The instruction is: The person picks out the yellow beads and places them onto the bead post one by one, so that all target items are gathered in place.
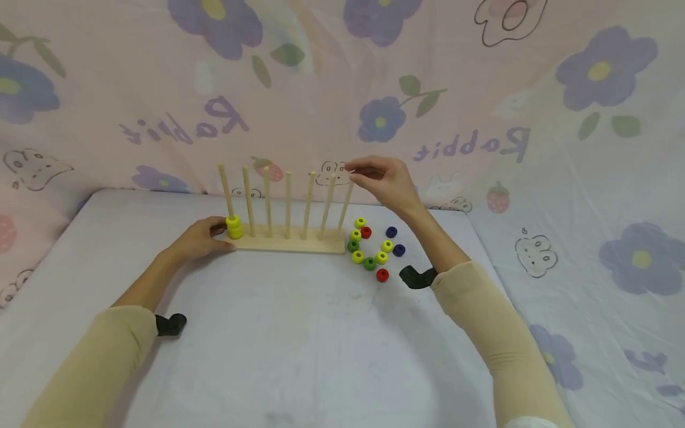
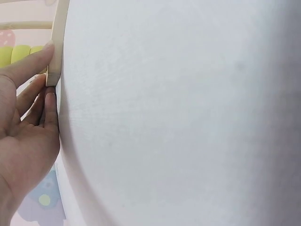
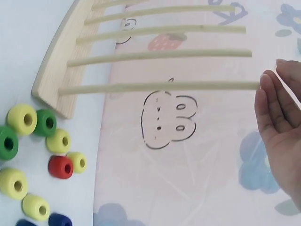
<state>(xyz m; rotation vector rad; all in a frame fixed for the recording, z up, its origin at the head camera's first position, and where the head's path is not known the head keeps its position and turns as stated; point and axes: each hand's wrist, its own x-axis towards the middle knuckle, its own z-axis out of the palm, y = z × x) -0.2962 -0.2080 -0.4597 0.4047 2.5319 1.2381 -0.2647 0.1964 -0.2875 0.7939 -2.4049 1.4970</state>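
A wooden peg rack (image 1: 291, 244) stands on the table, with several upright pegs along its base. Yellow beads (image 1: 233, 227) are stacked on its leftmost peg. My left hand (image 1: 199, 239) holds the left end of the base, with the thumb on top and the fingers around the end, as the left wrist view shows. Up at the tip of the rightmost peg (image 3: 160, 87) is my right hand (image 1: 387, 183). Its fingertips touch or almost touch that tip, the thumb stands apart, and no bead shows between them.
Loose yellow, green, red and dark blue beads lie right of the rack, among them a red bead (image 1: 382, 274) nearest me and a blue bead (image 1: 398, 250) farthest right. Behind the table (image 1: 299, 333) hangs a patterned cloth (image 1: 321, 89) with flowers and rabbits.
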